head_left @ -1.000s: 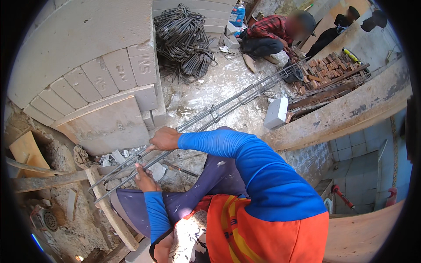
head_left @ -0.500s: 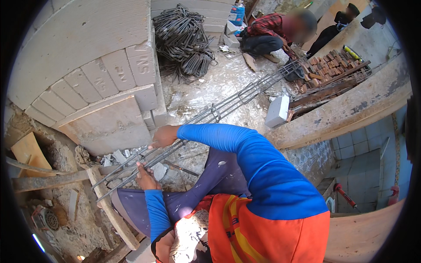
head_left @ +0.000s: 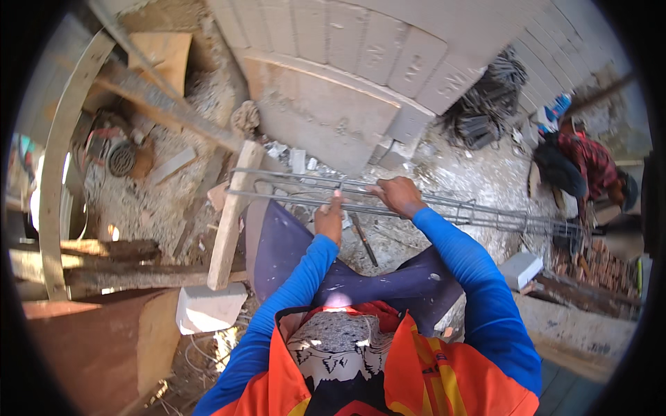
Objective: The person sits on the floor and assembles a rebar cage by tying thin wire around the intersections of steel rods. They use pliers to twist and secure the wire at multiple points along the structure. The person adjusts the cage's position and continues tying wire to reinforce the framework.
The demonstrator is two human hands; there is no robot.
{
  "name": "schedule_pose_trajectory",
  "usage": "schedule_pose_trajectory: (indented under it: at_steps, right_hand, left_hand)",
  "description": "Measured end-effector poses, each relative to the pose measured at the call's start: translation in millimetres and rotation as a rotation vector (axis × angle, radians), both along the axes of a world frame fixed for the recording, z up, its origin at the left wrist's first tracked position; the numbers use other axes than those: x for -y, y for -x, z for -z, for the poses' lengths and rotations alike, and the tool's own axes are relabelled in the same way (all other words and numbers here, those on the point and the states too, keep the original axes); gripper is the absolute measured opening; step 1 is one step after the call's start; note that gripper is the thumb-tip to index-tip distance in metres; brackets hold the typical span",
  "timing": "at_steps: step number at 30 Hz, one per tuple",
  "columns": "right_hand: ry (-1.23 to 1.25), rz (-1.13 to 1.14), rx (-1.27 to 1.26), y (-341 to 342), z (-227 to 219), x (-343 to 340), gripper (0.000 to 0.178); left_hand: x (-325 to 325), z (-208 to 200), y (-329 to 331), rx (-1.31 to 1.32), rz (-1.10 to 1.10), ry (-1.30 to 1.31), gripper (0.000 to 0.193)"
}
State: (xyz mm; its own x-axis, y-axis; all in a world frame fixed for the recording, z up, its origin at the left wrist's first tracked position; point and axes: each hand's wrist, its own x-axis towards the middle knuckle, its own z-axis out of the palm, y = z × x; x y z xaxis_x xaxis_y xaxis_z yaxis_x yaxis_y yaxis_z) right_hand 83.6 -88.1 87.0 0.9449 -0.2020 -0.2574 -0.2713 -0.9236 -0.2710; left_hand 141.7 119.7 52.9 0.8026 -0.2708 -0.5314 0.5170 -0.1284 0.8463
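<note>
A long, narrow cage of grey steel bars (head_left: 473, 206) runs across the scene from left to right, just beyond the person's knees. Its left end lies across a pale, rough wooden plank (head_left: 229, 232), and its right end reaches toward a crouching co-worker in a red-and-black checked shirt (head_left: 593, 156).

The right hand (head_left: 401, 196) lies over the cage from above, its fingers curled round the bars in a grasp. The left hand (head_left: 328, 218) is just to the left of it, fingers raised against the near bars; they are a little blurred, so I cannot tell whether they pinch the steel or only touch it.

Between the cage and the purple, paint-flecked trousers (head_left: 374, 288), a thin, dark, rod-shaped tool (head_left: 363, 241) lies on the floor. A white rectangular block (head_left: 520, 270) sits on the right, on the near side of the cage, with a stack of small reddish bricks (head_left: 607, 267) farther right. On the far side stands a wall of pale grey blocks (head_left: 378, 59), and at its right lies a tangled heap of bent grey steel rods (head_left: 483, 104).
</note>
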Motion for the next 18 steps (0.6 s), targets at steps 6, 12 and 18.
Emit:
schedule_pose_trajectory:
  at_steps: [6, 12, 18]
  right_hand:
    - [-0.01, 0.002, 0.062, -4, 0, -4, 0.061]
    - [-0.205, 0.016, -0.076, -12, -16, -3, 0.059]
    - [-0.223, -0.012, -0.115, -6, 2, 23, 0.077]
  left_hand:
    - [-5, 11, 1, -0.074, -0.046, 0.131, 0.043]
    - [-5, 13, -1, -0.063, -0.048, 0.11, 0.042]
    - [5, 17, -2, -0.007, -0.017, 0.071, 0.043]
